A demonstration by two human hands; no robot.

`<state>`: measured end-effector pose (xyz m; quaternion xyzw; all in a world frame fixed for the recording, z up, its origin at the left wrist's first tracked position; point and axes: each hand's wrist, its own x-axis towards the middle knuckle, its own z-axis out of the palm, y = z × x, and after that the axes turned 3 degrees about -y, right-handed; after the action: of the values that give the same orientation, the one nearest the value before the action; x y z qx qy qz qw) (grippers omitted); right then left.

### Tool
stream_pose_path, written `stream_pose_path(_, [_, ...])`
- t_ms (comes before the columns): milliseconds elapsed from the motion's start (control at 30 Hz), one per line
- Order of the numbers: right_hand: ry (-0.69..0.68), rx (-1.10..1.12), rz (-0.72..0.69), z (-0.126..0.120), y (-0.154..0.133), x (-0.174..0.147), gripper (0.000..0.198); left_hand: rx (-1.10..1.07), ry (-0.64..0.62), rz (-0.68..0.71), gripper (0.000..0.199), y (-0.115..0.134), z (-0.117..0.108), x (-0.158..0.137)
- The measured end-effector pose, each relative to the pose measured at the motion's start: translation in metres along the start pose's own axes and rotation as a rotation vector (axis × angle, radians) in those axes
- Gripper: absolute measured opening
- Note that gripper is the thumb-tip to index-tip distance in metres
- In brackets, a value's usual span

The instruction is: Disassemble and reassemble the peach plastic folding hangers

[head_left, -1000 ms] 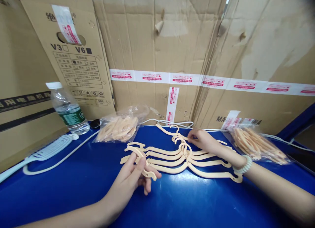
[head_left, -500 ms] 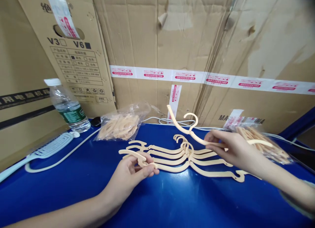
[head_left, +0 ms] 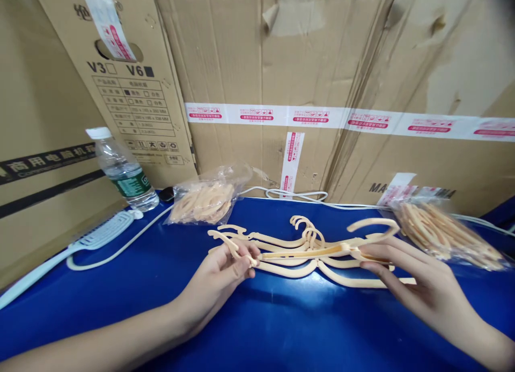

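Note:
In my right hand, fingers closed, is a beige plastic hanger, its hook pointing up near the fingertips. The hanger's free arm stretches left, its tip close to my left hand. Pinched there between thumb and fingers is a small curved beige hanger end piece. Whether the tip and the end piece touch, I cannot tell. Behind and beneath lie several beige hangers in a row on the blue table, hooks overlapping. My right hand covers part of their right ends.
At the back left sits a clear bag of beige pieces; another bag lies at the right. A water bottle, a pale blue hairbrush and a white cable are at the left. Cardboard boxes wall the back.
My right hand has lowered and turned the hanger, bringing its free arm down and left to my left hand. The left hand still holds the end piece. The view has shifted slightly.

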<state>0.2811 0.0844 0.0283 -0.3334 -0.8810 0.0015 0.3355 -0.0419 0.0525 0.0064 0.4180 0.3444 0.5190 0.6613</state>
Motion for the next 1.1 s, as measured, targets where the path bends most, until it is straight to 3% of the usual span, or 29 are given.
stream_pose_path(167, [0.079, -0.045, -0.042, 0.004, -0.005, -0.006, 0.016, -0.062, -0.053, -0.099, 0.014, 0.003, 0.004, -0.006])
stream_pose_path(433, [0.002, 0.042, -0.06, 0.003, -0.003, -0.012, 0.034, -0.123, -0.103, -0.105, 0.019, 0.005, 0.008, -0.008])
stream_pose_path(600, [0.061, 0.021, -0.043, 0.002, -0.005, -0.013, 0.031, -0.134, -0.072, -0.122, 0.022, 0.006, 0.01, -0.01])
stream_pose_path(900, [0.028, 0.001, -0.036, 0.004, -0.002, -0.022, 0.029, -0.081, -0.027, -0.107, 0.024, 0.005, 0.009, -0.01])
stream_pose_path(1100, [0.079, 0.024, -0.024, 0.014, -0.007, -0.026, 0.026, 0.024, 0.088, -0.097, 0.03, 0.001, 0.007, -0.008])
